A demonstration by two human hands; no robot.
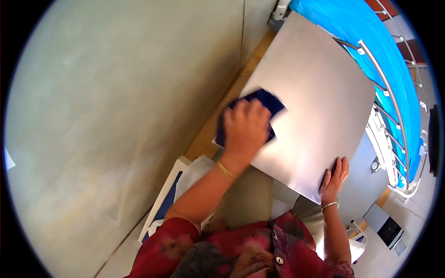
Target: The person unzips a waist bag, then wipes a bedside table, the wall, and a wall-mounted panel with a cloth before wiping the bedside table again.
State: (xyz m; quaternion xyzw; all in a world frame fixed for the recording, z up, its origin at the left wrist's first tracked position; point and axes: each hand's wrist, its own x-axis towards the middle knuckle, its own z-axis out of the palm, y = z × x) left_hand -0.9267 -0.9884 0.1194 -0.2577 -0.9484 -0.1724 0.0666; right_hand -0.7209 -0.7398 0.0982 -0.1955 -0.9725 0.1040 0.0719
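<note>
A dark blue cloth (266, 102) lies bunched on the left part of a shiny metal tabletop (320, 83). My left hand (246, 125) is on top of it, pressing it to the surface, fingers curled round it and slightly blurred. At the near right corner of the metal top rests my right hand (334, 178), its fingers stretched out along the edge, holding nothing.
A plain wall (116, 92) runs along the left. On the right stands a bed with a blue cover (394, 78) and a metal side rail (384, 78). A grey-and-black device (387, 227) is low at the right. A white-framed item (164, 204) is beside my left arm.
</note>
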